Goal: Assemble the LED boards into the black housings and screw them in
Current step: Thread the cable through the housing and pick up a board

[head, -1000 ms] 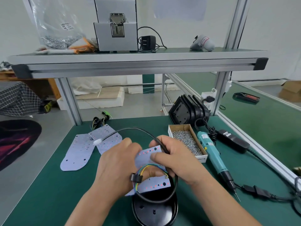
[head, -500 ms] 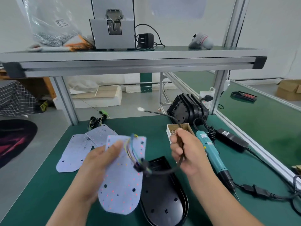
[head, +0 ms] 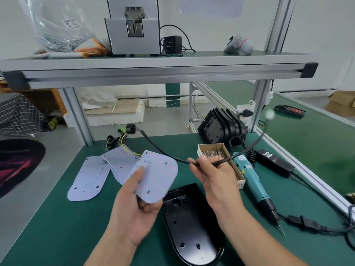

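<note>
Left hand [head: 134,206] pinches an LED board [head: 156,176] above the housing [head: 192,225]; right hand [head: 213,179] grips its black cable [head: 163,152].

Light was bright, even and soft-shadowed, perhaps from overhead; the shelf [head: 153,64] bowed at wide-angle edges, with slight motion blur.

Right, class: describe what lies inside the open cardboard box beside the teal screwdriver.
A heap of small silver screws fills the cardboard box. The right hand and the black cable it pinches cross in front, hiding part of the inside; the bottom is buried under screws.
</note>
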The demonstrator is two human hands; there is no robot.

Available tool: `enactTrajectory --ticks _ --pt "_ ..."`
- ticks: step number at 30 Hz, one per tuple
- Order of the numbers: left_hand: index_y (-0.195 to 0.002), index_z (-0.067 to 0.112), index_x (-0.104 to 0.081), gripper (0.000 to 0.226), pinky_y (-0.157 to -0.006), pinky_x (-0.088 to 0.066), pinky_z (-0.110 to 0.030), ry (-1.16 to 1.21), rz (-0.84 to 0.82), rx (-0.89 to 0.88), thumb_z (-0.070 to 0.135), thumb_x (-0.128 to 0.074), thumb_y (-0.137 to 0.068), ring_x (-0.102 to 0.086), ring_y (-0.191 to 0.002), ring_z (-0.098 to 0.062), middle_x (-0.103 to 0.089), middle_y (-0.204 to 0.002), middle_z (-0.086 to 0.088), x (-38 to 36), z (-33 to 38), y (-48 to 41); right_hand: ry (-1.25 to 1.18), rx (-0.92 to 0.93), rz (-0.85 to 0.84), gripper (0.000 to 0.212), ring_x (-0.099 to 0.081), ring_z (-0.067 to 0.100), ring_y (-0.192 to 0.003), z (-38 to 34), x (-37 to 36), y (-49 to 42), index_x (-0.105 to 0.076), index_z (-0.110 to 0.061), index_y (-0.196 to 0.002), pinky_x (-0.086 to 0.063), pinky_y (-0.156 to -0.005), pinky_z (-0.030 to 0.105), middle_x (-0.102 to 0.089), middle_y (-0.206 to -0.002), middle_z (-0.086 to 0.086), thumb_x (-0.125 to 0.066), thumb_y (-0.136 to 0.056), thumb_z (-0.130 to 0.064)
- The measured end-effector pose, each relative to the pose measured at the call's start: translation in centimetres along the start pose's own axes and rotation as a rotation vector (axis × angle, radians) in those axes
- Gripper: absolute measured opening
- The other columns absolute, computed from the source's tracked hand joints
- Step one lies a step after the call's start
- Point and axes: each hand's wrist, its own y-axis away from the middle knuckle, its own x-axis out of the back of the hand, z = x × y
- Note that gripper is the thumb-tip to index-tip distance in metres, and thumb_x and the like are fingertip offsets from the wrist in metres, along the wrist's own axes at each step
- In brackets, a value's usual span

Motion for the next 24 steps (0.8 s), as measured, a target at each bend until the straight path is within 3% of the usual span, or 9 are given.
enactTrajectory --ticks 5,9,12,15,17,18,21,22,24 --pt "-0.101 0.019 -0.08 0.03 -0.039 -0.044 -0.02 -0.113 -0.01 -0.046 0.041 -0.076 -0.081 -0.059 -0.05 -0.009 -0.072 -0.081 0.002 -0.1 -0.2 0.1 0.262 -0.055 -0.17 0.025 -0.073 0.018 -0.07 0.5 -1.0 1.3 -0.053 -0.01 -0.083 -0.063 -0.07 0.032 -0.066 -0.074 0.008 -0.073 -0.095 -0.002" --pt "-0.112 0.015 -0.082 0.038 -0.058 -0.061 -0.03 -0.176 -0.052 -0.044 0.041 -0.074 -0.084 -0.08 -0.084 -0.021 -0.08 -0.114 -0.009 0.7 0.0 -0.3 0.386 -0.164 -0.346 0.019 -0.074 0.02 -0.07 0.3 -1.1 2.1 -0.059 -0.007 -0.092 -0.063 -0.064 0.031 -0.071 -0.08 0.009 -0.074 -0.092 0.004" --pt "-0.112 0.015 -0.081 0.037 -0.054 -0.059 -0.029 -0.217 -0.053 -0.011 0.042 -0.071 -0.09 -0.077 -0.078 -0.021 -0.079 -0.113 -0.01 1.0 0.3 -0.4 0.398 -0.15 -0.502 0.019 -0.073 0.018 -0.075 -0.1 -1.2 2.4 -0.065 -0.009 -0.1 -0.062 -0.066 0.03 -0.073 -0.087 0.006 -0.073 -0.086 0.002" --pt "-0.103 0.014 -0.077 0.032 -0.038 -0.036 -0.021 -0.23 -0.084 0.039 0.042 -0.075 -0.086 -0.041 -0.048 -0.01 -0.058 -0.079 0.0 1.1 0.4 -0.5 0.421 -0.171 -0.581 0.029 -0.073 0.014 -0.076 -0.6 -1.2 2.7 -0.065 -0.011 -0.103 -0.06 -0.064 0.026 -0.075 -0.087 0.0 -0.063 -0.081 0.007" --pt "-0.106 0.013 -0.07 0.037 -0.037 -0.027 -0.02 -0.24 -0.076 0.071 0.037 -0.08 -0.08 -0.027 -0.046 -0.007 -0.046 -0.071 0.002 1.4 0.6 -0.8 0.427 -0.22 -0.581 0.029 -0.073 0.016 -0.076 -0.9 -1.2 2.6 -0.063 -0.008 -0.106 -0.06 -0.063 0.028 -0.075 -0.087 0.002 -0.062 -0.08 0.005" --pt "-0.109 0.012 -0.069 0.04 -0.041 -0.03 -0.021 -0.25 -0.058 0.087 0.035 -0.082 -0.078 -0.032 -0.049 -0.008 -0.051 -0.072 0.001 1.5 0.7 -0.9 0.405 -0.239 -0.552 0.028 -0.072 0.017 -0.073 -1.0 -1.2 2.5 -0.061 -0.006 -0.109 -0.06 -0.062 0.03 -0.073 -0.085 0.004 -0.064 -0.082 0.003" --pt "-0.125 0.001 -0.071 0.048 -0.079 -0.052 -0.039 -0.192 -0.091 0.155 0.028 -0.075 -0.084 -0.064 -0.096 -0.025 -0.071 -0.117 -0.01 1.7 1.3 -1.0 0.234 -0.296 -0.367 0.027 -0.072 0.024 -0.067 -1.7 -0.9 1.4 -0.053 -0.005 -0.119 -0.062 -0.058 0.036 -0.068 -0.076 0.014 -0.06 -0.096 0.006" --pt "-0.122 0.002 -0.076 0.042 -0.084 -0.058 -0.044 -0.187 -0.113 0.175 0.025 -0.071 -0.086 -0.071 -0.104 -0.03 -0.073 -0.124 -0.013 1.8 1.6 -0.9 0.189 -0.306 -0.31 0.025 -0.074 0.029 -0.069 -1.9 -0.8 1.0 -0.052 -0.004 -0.122 -0.063 -0.059 0.039 -0.067 -0.074 0.015 -0.055 -0.099 0.006" --pt "-0.098 0.008 -0.086 0.027 -0.067 -0.064 -0.046 -0.244 -0.113 0.194 0.023 -0.071 -0.08 -0.079 -0.088 -0.036 -0.079 -0.111 -0.017 1.9 2.2 -0.8 0.124 -0.312 -0.232 0.02 -0.076 0.034 -0.073 -2.2 -0.3 0.3 -0.052 -0.003 -0.123 -0.065 -0.062 0.042 -0.066 -0.072 0.014 -0.049 -0.104 0.002"
